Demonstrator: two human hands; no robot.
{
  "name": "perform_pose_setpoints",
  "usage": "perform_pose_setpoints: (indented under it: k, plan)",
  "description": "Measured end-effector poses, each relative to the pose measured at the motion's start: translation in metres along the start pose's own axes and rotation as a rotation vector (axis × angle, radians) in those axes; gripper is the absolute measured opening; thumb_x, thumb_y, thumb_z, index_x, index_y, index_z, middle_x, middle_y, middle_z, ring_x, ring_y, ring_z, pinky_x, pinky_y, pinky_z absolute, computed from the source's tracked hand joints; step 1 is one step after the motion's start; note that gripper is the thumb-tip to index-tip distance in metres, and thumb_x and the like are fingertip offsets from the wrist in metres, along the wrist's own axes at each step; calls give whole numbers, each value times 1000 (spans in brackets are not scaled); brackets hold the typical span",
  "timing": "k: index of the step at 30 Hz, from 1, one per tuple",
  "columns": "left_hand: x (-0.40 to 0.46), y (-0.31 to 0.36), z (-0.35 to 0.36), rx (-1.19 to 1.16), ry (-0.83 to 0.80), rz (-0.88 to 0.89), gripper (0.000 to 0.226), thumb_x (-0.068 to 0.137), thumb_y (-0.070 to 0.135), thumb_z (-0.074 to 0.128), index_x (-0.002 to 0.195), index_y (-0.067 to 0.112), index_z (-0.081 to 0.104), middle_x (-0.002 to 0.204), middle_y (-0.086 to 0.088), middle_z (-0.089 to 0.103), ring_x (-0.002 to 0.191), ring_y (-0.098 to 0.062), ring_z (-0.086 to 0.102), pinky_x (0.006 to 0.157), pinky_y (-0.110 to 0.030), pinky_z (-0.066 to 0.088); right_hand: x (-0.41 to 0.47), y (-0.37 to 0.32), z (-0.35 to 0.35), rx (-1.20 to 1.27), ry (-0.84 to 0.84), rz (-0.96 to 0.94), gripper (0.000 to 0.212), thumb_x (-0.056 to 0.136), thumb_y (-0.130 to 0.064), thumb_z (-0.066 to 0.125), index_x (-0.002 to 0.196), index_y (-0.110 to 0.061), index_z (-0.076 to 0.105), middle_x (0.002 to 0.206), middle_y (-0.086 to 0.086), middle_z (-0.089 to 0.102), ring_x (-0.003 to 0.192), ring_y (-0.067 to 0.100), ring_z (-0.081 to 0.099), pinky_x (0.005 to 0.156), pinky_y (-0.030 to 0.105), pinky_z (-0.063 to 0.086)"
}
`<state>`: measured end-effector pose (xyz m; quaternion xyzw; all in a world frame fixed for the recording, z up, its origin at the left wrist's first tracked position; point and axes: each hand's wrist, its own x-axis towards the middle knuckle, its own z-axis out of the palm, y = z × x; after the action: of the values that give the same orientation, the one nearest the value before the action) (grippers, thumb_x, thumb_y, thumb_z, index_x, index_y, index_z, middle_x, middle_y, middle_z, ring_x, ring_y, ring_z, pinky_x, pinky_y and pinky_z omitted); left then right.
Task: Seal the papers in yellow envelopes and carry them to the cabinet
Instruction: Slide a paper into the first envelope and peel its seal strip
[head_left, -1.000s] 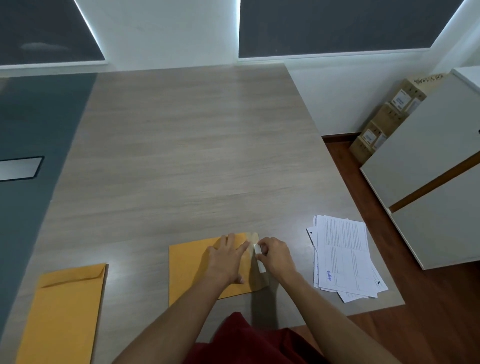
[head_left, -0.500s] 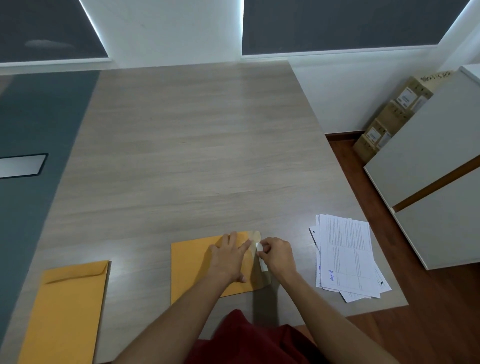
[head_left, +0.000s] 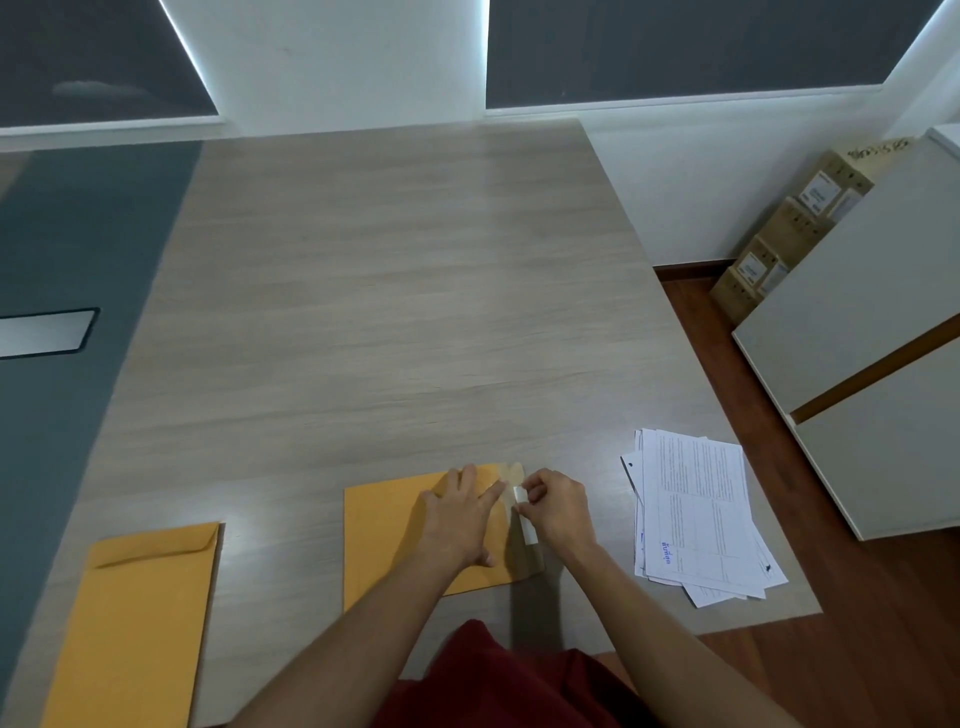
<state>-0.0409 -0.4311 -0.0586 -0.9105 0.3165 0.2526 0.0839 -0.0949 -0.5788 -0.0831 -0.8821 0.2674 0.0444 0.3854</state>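
A yellow envelope lies flat near the table's front edge, its flap end pointing right. My left hand presses flat on it, fingers spread. My right hand pinches a white adhesive strip at the envelope's flap. A second yellow envelope lies at the front left, flap folded. A loose stack of printed papers rests at the front right of the table.
The wood-grain table stretches away ahead. A white cabinet stands to the right over a brown floor. Cardboard boxes are stacked against the wall behind it. A grey panel lies at the left.
The hands stay on the envelope's flap; my right hand has pulled the white strip slightly. The view has shifted a little.
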Motion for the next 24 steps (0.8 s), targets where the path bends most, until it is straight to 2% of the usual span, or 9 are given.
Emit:
perform_pose_setpoints:
  k: [4, 10, 15, 19, 24]
  plan:
    - [-1, -1, -1, -4, -2, 2, 107, 71, 57, 79, 153, 37, 14, 156, -12, 13, 142, -34, 17, 101, -58, 40, 3, 2, 2, 48, 25, 2, 13, 81, -21, 78, 86, -22, 65, 76, -9, 64, 70, 4, 62, 65, 16, 53]
    - [-2, 0, -3, -3, -9, 0, 108, 72, 57, 79, 154, 37, 11, 157, -11, 11, 142, -34, 17, 101, -58, 39, 14, 5, -1, 57, -14, 4, 7, 85, -15, 72, 85, -15, 66, 76, -1, 65, 70, 10, 61, 64, 20, 52]
    - [-2, 0, -4, 4, -5, 2, 108, 72, 57, 78, 154, 37, 12, 155, -12, 13, 141, -33, 19, 101, -57, 40, 24, 6, -3, 28, -74, 13, 5, 89, -13, 66, 85, -11, 64, 80, 4, 66, 75, 16, 61, 72, 31, 54]
    - [-1, -1, -4, 8, -5, 8, 108, 72, 59, 78, 154, 38, 11, 156, -11, 13, 141, -33, 19, 101, -56, 41, 25, 3, -1, 2, -107, 19, 7, 94, -12, 59, 87, -9, 61, 92, 9, 63, 84, 21, 60, 79, 34, 52]
    - [5, -9, -6, -23, 22, -13, 107, 70, 62, 77, 153, 38, 14, 153, -10, 17, 139, -31, 23, 99, -51, 44, 17, -2, -5, 69, -45, -18, 12, 96, -13, 56, 84, -13, 56, 87, 5, 60, 76, 13, 56, 65, 21, 43]
